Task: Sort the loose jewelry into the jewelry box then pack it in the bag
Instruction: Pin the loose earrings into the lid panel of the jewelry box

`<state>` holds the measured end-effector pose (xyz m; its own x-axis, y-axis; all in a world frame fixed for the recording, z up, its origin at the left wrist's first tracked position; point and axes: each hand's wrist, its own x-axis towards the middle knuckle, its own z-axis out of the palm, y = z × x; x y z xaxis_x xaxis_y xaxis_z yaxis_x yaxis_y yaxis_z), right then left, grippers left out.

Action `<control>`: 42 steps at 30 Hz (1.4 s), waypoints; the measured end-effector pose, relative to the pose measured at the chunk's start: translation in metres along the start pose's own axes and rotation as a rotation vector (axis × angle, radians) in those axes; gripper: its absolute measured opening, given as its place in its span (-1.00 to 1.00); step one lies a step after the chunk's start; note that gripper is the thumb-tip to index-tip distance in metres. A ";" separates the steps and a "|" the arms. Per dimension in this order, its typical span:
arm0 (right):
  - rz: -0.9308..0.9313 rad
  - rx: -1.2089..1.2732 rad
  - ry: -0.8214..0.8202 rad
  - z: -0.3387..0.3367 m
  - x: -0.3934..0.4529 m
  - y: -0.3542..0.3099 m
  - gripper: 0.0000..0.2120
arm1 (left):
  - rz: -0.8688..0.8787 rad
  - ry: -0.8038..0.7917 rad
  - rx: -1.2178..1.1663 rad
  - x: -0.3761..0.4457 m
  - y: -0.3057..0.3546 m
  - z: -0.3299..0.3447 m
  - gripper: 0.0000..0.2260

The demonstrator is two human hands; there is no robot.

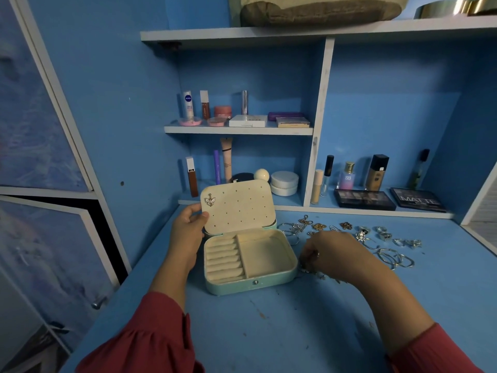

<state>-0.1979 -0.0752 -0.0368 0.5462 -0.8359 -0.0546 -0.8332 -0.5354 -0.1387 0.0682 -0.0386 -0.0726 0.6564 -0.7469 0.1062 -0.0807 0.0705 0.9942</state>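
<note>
Holding lid (238, 205) of jewelry box (250, 278) on blue desk (269, 332): left hand (185, 232) fingers; right hand (328, 251) fingers pinching jewelry.

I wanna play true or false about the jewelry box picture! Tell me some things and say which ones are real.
1. The jewelry box is open. True.
2. A butterfly earring hangs on the lid. True.
3. The left hand is flat on the desk. False: it holds the lid's edge.
4. The box's big compartment is full of rings. False: it looks empty.
5. The loose jewelry lies to the right of the box. True.
6. The right hand is inside the box. False: it is beside the box, on the desk.
</note>
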 end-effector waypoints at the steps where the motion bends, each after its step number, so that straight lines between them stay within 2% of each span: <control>1: 0.000 0.000 0.005 0.001 0.001 0.000 -0.78 | 0.000 0.000 -0.003 0.000 0.000 0.000 -0.83; 8: 0.009 -0.040 0.023 0.008 0.008 -0.004 -0.78 | 0.006 -0.005 -0.012 -0.002 0.001 0.000 -0.82; 14: 0.031 -0.126 0.111 0.006 0.004 -0.005 -0.84 | 0.003 -0.005 -0.006 -0.002 0.001 0.000 -0.82; 22: 0.056 -0.050 0.045 0.008 0.006 -0.005 -0.85 | -0.001 0.001 -0.011 -0.001 0.001 0.000 -0.82; 25: 0.074 -0.020 0.114 0.008 0.007 -0.005 -0.87 | 0.001 -0.004 -0.011 -0.001 0.001 0.000 -0.82; 27: 0.089 0.164 0.195 0.007 0.007 -0.004 -0.85 | -0.003 -0.003 -0.013 -0.001 0.001 0.000 -0.82; 30: 0.113 0.717 0.275 0.002 0.006 -0.006 -0.81 | -0.007 -0.007 -0.017 -0.001 0.000 -0.001 -0.82; 33: 0.168 1.162 0.220 -0.004 0.002 -0.010 -0.84 | -0.012 -0.011 -0.018 0.000 0.000 -0.001 -0.82; 38: 0.156 1.404 0.136 0.000 0.005 -0.006 -0.82 | -0.007 -0.013 -0.038 -0.001 0.001 -0.001 -0.83; 42: 0.153 1.424 0.117 0.003 0.008 -0.007 -0.83 | -0.009 -0.011 -0.045 -0.001 0.001 -0.001 -0.83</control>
<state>-0.1874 -0.0773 -0.0390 0.3921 -0.9157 -0.0884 -0.0494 0.0750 -0.9960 0.0681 -0.0373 -0.0717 0.6489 -0.7546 0.0976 -0.0409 0.0935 0.9948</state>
